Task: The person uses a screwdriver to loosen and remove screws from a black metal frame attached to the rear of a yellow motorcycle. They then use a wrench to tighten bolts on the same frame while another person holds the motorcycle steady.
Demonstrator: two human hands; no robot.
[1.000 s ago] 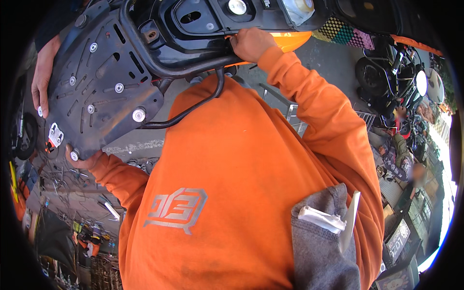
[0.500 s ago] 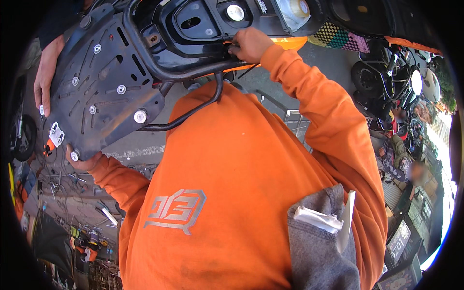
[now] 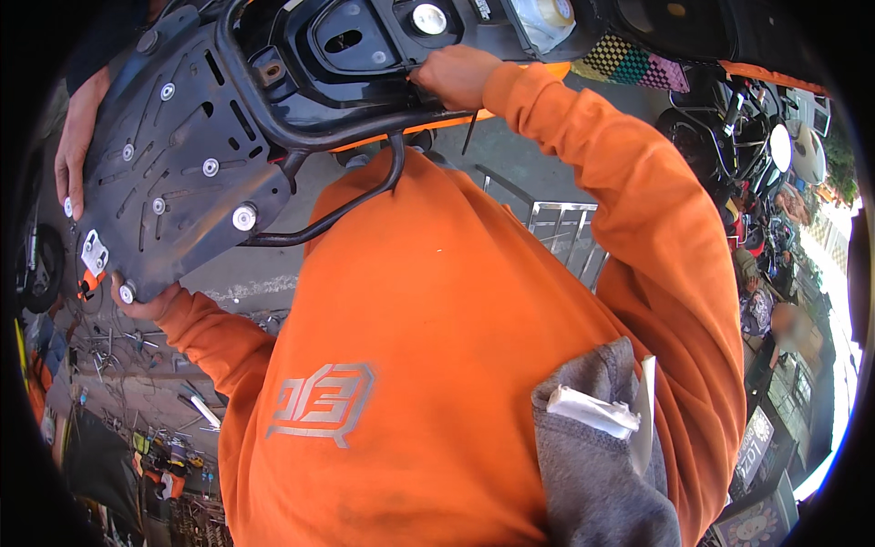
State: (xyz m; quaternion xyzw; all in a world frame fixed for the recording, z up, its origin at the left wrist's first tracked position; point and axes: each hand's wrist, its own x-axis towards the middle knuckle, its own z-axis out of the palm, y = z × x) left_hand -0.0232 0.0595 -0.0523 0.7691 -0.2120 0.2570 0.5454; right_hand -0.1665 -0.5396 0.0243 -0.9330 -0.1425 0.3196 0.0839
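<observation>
two hands on a black perforated metal carrier plate [image 3: 173,173] of a scooter.

the left hand [image 3: 144,305] cups the plate's lower corner from beneath, fingers curled on it. the right hand [image 3: 456,75] is closed, pinching at the black plastic seat tray [image 3: 365,46] just right of the plate. another person's hand [image 3: 75,146] rests on the plate's left edge.

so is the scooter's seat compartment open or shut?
Open. The black under-seat tub lies exposed, no seat over it; the right hand works at its rim, and the left hand props the rear rack.
</observation>
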